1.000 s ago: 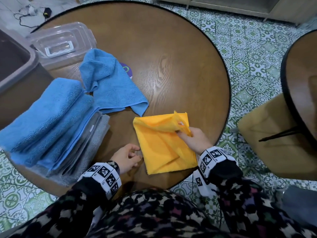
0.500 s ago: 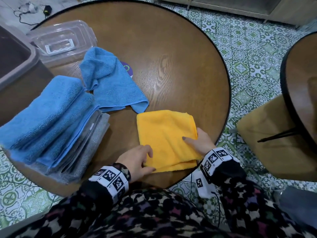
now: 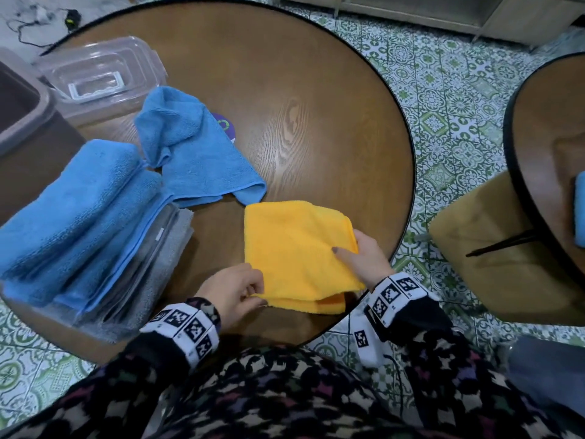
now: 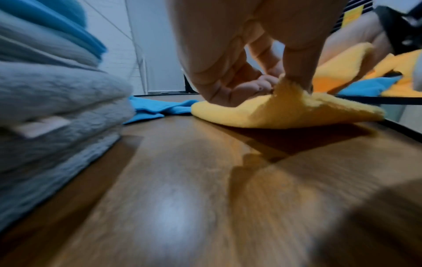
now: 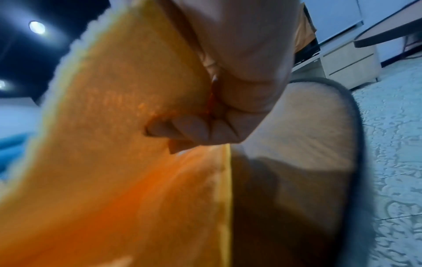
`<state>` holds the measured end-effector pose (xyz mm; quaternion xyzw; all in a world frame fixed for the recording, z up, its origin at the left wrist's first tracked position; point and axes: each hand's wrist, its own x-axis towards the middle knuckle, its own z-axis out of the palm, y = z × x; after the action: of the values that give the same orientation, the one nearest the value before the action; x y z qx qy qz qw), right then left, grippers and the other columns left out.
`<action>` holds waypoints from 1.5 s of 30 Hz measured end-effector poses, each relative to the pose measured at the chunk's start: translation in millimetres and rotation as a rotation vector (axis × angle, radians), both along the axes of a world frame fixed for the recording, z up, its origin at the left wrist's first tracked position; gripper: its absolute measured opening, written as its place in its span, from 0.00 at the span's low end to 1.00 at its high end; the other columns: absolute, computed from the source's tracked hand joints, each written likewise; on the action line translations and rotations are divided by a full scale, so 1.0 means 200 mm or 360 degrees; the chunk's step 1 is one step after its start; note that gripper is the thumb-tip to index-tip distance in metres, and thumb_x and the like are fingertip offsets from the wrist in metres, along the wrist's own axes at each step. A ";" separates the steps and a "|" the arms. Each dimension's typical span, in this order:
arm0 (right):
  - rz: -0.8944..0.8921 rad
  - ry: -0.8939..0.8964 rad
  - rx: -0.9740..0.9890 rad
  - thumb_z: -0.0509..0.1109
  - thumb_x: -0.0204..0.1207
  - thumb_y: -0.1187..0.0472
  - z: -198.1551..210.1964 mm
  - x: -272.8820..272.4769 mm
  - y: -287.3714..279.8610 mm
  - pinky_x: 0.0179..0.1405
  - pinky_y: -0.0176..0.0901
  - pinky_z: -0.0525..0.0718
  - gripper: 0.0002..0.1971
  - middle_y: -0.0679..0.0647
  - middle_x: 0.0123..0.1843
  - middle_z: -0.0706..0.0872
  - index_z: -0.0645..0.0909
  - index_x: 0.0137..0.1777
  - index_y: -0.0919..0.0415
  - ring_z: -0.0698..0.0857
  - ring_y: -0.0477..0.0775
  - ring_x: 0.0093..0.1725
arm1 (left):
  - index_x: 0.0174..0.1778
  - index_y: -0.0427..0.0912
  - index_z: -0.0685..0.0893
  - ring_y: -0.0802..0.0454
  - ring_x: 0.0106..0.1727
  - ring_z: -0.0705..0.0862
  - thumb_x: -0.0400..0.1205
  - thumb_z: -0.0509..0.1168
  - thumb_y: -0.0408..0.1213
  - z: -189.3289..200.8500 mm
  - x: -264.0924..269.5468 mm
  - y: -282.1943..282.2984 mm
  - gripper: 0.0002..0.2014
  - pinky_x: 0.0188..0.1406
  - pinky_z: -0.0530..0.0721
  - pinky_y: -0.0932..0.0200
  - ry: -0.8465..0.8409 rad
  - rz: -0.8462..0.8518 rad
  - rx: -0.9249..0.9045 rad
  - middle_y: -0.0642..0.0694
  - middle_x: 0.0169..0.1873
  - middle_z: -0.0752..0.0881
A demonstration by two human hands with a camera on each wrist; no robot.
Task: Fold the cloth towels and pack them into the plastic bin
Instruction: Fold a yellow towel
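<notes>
Pinching the near-left corner of the folded yellow microfibre towel [image 3: 297, 248], the left hand [image 3: 232, 289] has thumb and fingers closed on it; the right hand [image 3: 364, 255] grips the right edge, fingers curled under. Low centre of frame, it lies by the round wooden table [image 3: 316, 90] rim. Soft and light (likely to sag), it is best held at corners. Further left, the clear plastic bin [image 3: 148, 248] holds folded blue towels [image 3: 72, 204]; a loose blue cloth [image 3: 196, 150] beyond narrows the path.
</notes>
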<state>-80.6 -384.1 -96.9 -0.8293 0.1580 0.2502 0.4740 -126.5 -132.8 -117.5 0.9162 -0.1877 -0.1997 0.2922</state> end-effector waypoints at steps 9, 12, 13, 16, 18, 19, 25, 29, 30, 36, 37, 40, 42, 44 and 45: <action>-0.0096 -0.0008 -0.0132 0.62 0.82 0.53 -0.03 -0.02 0.08 0.57 0.50 0.80 0.16 0.57 0.61 0.82 0.74 0.66 0.60 0.82 0.61 0.61 | 0.32 0.59 0.64 0.61 0.35 0.72 0.75 0.66 0.32 -0.05 -0.08 0.07 0.19 0.43 0.77 0.61 0.0248 0.0170 0.0185 0.57 0.35 0.72; -0.0028 -0.0265 0.0052 0.58 0.84 0.63 -0.01 0.02 0.10 0.65 0.45 0.76 0.22 0.51 0.70 0.77 0.65 0.78 0.53 0.78 0.55 0.69 | 0.31 0.57 0.64 0.61 0.33 0.71 0.74 0.65 0.32 -0.04 -0.06 0.05 0.18 0.38 0.73 0.60 0.0308 0.0212 0.0186 0.57 0.33 0.72; -0.0004 -0.0314 0.0122 0.58 0.84 0.64 0.00 0.02 0.11 0.68 0.48 0.76 0.24 0.49 0.72 0.76 0.64 0.78 0.49 0.78 0.54 0.69 | 0.31 0.56 0.64 0.60 0.32 0.71 0.74 0.65 0.32 -0.04 -0.06 0.05 0.17 0.36 0.72 0.59 0.0322 0.0250 0.0188 0.56 0.32 0.72; -0.0100 -0.0331 0.0210 0.60 0.82 0.66 -0.04 0.03 0.12 0.67 0.51 0.78 0.28 0.48 0.72 0.78 0.62 0.79 0.43 0.80 0.52 0.67 | 0.31 0.53 0.63 0.54 0.32 0.71 0.74 0.65 0.34 -0.05 -0.06 0.06 0.16 0.35 0.70 0.57 0.0371 0.0336 0.0227 0.54 0.31 0.72; -0.0175 -0.0213 0.0093 0.61 0.81 0.65 -0.09 0.01 0.12 0.67 0.58 0.78 0.30 0.53 0.72 0.77 0.58 0.80 0.45 0.79 0.58 0.68 | 0.31 0.54 0.61 0.51 0.36 0.73 0.74 0.64 0.36 -0.05 -0.08 0.07 0.17 0.37 0.73 0.55 0.0414 0.0277 0.0317 0.54 0.33 0.71; -0.0198 -0.0112 0.0021 0.62 0.80 0.64 -0.10 0.00 0.12 0.68 0.61 0.77 0.31 0.56 0.73 0.76 0.56 0.81 0.48 0.78 0.61 0.69 | 0.32 0.54 0.61 0.50 0.38 0.74 0.75 0.64 0.37 -0.05 -0.09 0.07 0.16 0.40 0.75 0.54 0.0434 0.0233 0.0357 0.55 0.34 0.70; -0.0101 -0.0062 -0.0200 0.68 0.77 0.60 -0.14 -0.06 0.08 0.71 0.58 0.73 0.40 0.58 0.75 0.72 0.47 0.83 0.51 0.74 0.61 0.71 | 0.32 0.54 0.64 0.50 0.41 0.76 0.74 0.61 0.33 -0.04 -0.10 0.07 0.14 0.45 0.79 0.53 0.0490 0.0278 0.0346 0.56 0.36 0.71; 0.0012 -0.0177 -0.0471 0.68 0.76 0.62 -0.12 -0.08 0.09 0.63 0.49 0.72 0.39 0.59 0.69 0.68 0.51 0.81 0.50 0.72 0.60 0.67 | 0.48 0.49 0.68 0.48 0.41 0.80 0.82 0.57 0.37 -0.01 -0.08 0.07 0.04 0.44 0.81 0.51 0.0334 0.0576 0.0212 0.52 0.39 0.80; 0.0057 -0.0152 -0.0468 0.68 0.76 0.62 -0.12 -0.09 0.10 0.62 0.49 0.72 0.38 0.58 0.70 0.67 0.50 0.81 0.49 0.73 0.60 0.67 | 0.54 0.48 0.68 0.48 0.43 0.81 0.83 0.57 0.40 -0.01 -0.07 0.06 0.07 0.45 0.81 0.51 0.0309 0.0631 0.0184 0.51 0.42 0.81; 0.0199 -0.0333 -0.0823 0.66 0.77 0.58 -0.06 -0.09 0.16 0.65 0.48 0.67 0.36 0.57 0.75 0.60 0.52 0.81 0.52 0.62 0.60 0.72 | 0.76 0.49 0.58 0.50 0.51 0.79 0.77 0.70 0.38 -0.03 0.01 0.01 0.35 0.56 0.80 0.52 0.0533 0.0765 -0.0012 0.48 0.53 0.76; 0.0204 -0.0410 -0.0789 0.66 0.78 0.58 -0.04 -0.09 0.17 0.65 0.47 0.67 0.33 0.56 0.75 0.61 0.55 0.81 0.52 0.62 0.59 0.72 | 0.77 0.50 0.57 0.51 0.49 0.79 0.76 0.70 0.36 -0.03 0.02 0.01 0.37 0.53 0.80 0.54 0.0579 0.0797 -0.0057 0.48 0.53 0.77; 0.0233 -0.0358 -0.0379 0.63 0.81 0.57 0.01 -0.07 0.23 0.60 0.43 0.74 0.22 0.54 0.67 0.73 0.68 0.74 0.54 0.76 0.54 0.63 | 0.79 0.53 0.53 0.48 0.41 0.81 0.74 0.71 0.33 -0.05 0.06 0.04 0.42 0.49 0.82 0.51 0.0668 0.0964 -0.0240 0.47 0.51 0.79; 0.0188 -0.0167 -0.0030 0.63 0.82 0.53 0.04 -0.05 0.28 0.55 0.49 0.83 0.16 0.50 0.55 0.80 0.75 0.67 0.57 0.83 0.53 0.52 | 0.79 0.54 0.54 0.47 0.35 0.80 0.73 0.72 0.30 -0.05 0.07 0.05 0.43 0.47 0.85 0.47 0.0613 0.1051 -0.0354 0.42 0.53 0.81; 0.0018 -0.0003 0.0213 0.63 0.81 0.50 0.04 -0.02 0.33 0.52 0.55 0.87 0.16 0.50 0.51 0.80 0.76 0.64 0.59 0.86 0.55 0.50 | 0.78 0.54 0.56 0.49 0.31 0.78 0.71 0.72 0.29 -0.04 0.08 0.05 0.43 0.41 0.83 0.49 0.0509 0.1082 -0.0456 0.39 0.51 0.83; -0.0078 0.0075 0.0282 0.63 0.81 0.49 0.05 -0.01 0.36 0.51 0.54 0.87 0.17 0.51 0.52 0.79 0.75 0.63 0.59 0.86 0.56 0.50 | 0.76 0.56 0.58 0.50 0.30 0.77 0.70 0.72 0.29 -0.02 0.07 0.03 0.43 0.39 0.82 0.50 0.0467 0.1086 -0.0535 0.38 0.50 0.83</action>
<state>-82.4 -313.1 -87.0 -0.7740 0.1665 0.2709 0.5476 -111.6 -126.2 -122.3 0.8272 0.1406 -0.1864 0.5111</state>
